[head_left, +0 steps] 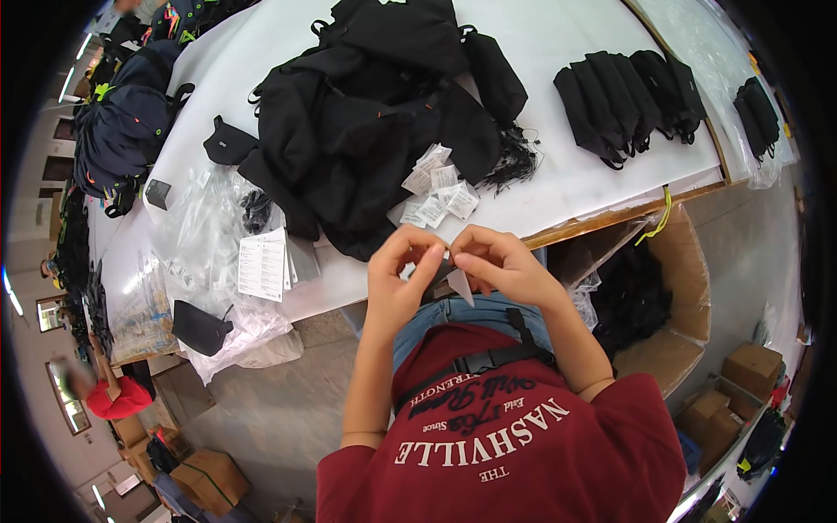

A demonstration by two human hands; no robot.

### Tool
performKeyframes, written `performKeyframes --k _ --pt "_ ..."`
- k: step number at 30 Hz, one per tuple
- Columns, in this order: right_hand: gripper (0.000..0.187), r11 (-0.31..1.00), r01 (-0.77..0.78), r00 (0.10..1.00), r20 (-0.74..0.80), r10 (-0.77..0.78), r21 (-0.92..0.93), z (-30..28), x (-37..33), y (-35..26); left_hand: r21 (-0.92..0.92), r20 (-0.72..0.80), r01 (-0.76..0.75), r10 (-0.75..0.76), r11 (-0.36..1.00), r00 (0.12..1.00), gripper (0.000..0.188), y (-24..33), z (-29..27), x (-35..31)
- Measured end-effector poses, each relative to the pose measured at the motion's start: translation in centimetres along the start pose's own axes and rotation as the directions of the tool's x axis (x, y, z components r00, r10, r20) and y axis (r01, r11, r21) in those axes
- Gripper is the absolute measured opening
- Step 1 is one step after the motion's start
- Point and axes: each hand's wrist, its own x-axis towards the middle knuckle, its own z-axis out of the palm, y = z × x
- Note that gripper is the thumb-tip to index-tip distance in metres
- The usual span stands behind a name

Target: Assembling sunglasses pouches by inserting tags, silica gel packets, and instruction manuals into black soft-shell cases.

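Note:
Just off the table's front edge, my left hand and my right hand meet fingertip to fingertip. Both pinch a small hang tag, with a dark part and a white corner pointing down; the fingers hide the rest of it. Right beyond them on the table lie loose white printed labels and a bundle of black strings. A heap of black fabric bags spreads behind these. White printed cards rest to the left of my left hand.
Clear plastic bags and a small black pouch lie at the table's left edge. A row of black pouches sits at the right. Below the table's right side stands an open cardboard box. A person in red is far left.

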Motion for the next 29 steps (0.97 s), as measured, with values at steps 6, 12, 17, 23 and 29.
performKeyframes --k 6,12,17,23,29 --pt "0.013 0.996 -0.035 0.998 -0.054 0.031 -0.087 -0.8 -0.9 -0.5 0.333 0.107 -0.215 0.189 0.918 0.976 0.014 0.5 -0.4 8.3" --pt "0.012 0.994 0.004 0.997 -0.078 -0.012 -0.109 -0.3 -1.3 -0.9 0.972 0.123 -0.213 0.556 0.101 0.822 0.027 -2.9 -4.8 15.5" --pt "0.012 0.987 0.055 0.992 -0.105 -0.07 -0.148 -1.5 -0.3 0.5 0.892 0.13 -0.299 0.44 0.34 0.889 0.013 -1.7 -4.0 12.2" --pt "0.011 0.955 0.127 0.964 -0.195 -0.183 -0.268 -0.8 3.3 1.4 0.88 -0.18 -0.179 0.656 0.441 0.733 0.019 1.0 -2.6 5.2" --pt "0.009 0.857 0.162 0.951 -0.155 -0.268 -0.49 2.0 5.4 0.5 0.802 -0.275 -0.013 0.389 0.597 0.879 0.017 0.3 -2.6 -1.4"
